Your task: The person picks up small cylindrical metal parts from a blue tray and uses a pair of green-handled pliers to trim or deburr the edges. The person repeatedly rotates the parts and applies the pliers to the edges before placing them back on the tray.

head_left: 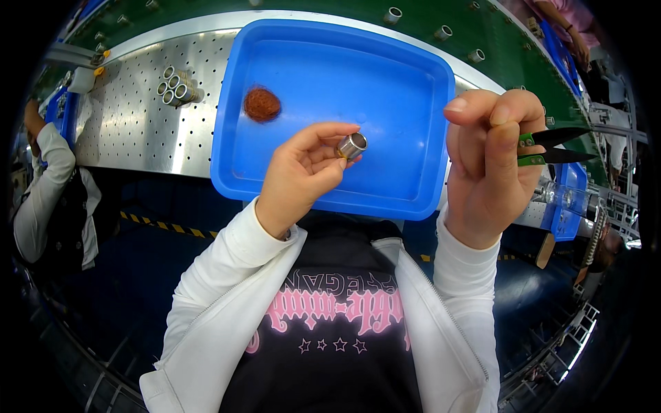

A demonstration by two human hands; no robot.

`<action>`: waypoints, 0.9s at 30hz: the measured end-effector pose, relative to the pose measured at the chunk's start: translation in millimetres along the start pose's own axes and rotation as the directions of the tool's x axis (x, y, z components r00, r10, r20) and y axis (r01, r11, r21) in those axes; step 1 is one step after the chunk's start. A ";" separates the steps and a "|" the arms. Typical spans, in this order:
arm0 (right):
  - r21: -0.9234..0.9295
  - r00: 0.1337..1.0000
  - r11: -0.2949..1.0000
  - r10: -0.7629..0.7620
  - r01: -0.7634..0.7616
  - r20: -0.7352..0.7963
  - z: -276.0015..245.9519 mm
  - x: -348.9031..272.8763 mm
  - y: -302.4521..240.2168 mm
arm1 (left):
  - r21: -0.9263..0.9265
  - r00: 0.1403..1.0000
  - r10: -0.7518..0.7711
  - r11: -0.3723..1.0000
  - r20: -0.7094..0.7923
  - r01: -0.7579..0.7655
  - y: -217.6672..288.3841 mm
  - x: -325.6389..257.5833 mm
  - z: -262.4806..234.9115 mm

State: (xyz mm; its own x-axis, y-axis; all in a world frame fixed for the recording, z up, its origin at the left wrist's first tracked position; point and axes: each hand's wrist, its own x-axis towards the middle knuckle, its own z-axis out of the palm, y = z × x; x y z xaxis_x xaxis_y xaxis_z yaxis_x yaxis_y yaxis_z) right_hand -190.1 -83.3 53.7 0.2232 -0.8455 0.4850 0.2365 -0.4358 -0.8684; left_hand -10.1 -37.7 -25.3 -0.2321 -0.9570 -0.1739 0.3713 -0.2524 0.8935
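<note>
My left hand (297, 168) grips a small shiny metal cylinder (353, 145) between thumb and fingers, over the near part of a blue plastic tray (289, 32). The cylinder is hollow at the end that shows. Off the tray's right edge, my right hand (494, 165) is raised with thumb and forefinger pinched together; whether something thin is in the pinch I cannot make out. Held in that same hand are thread snips (551, 146) with green handles, their dark blades spread and pointing right. In the tray's left part lies a tangled reddish-brown ball, like fine copper wire (262, 104).
Several metal cylinders (180, 88) stand grouped on the perforated metal bench (138, 134) left of the tray. Beyond the tray, a green conveyor belt (337, 10) carries more spaced-out cylinders (444, 32). A person in white sleeves (55, 155) is at far left, another in pink (571, 20) at upper right.
</note>
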 end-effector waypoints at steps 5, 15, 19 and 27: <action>0.010 0.987 0.994 0.114 -0.113 -0.115 3.3 0.1 4.9 | -0.068 0.996 -0.047 0.997 -0.072 0.042 2.7 1.1 -3.3; -0.663 0.968 0.727 0.251 -0.177 0.017 13.0 -43.1 36.9 | -0.198 0.987 -0.079 0.979 -0.139 0.051 10.8 -0.1 -1.5; -0.671 0.978 0.726 0.210 -0.150 0.009 16.5 -43.7 38.4 | -0.178 0.990 -0.029 0.984 -0.139 0.004 9.8 -1.4 -0.1; -0.658 0.972 0.733 0.236 -0.174 0.006 14.4 -44.9 35.3 | -0.169 0.992 -0.013 0.986 -0.125 -0.008 9.7 -3.2 1.5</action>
State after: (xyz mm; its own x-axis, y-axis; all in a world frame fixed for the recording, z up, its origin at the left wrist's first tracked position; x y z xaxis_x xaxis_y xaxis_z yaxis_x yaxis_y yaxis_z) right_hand -178.2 -56.3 2.8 0.2783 -0.9225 0.2673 -0.4878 -0.3755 -0.7880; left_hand -7.1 -36.9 -15.4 -0.1229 -0.9639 -0.2363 0.5194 -0.2654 0.8123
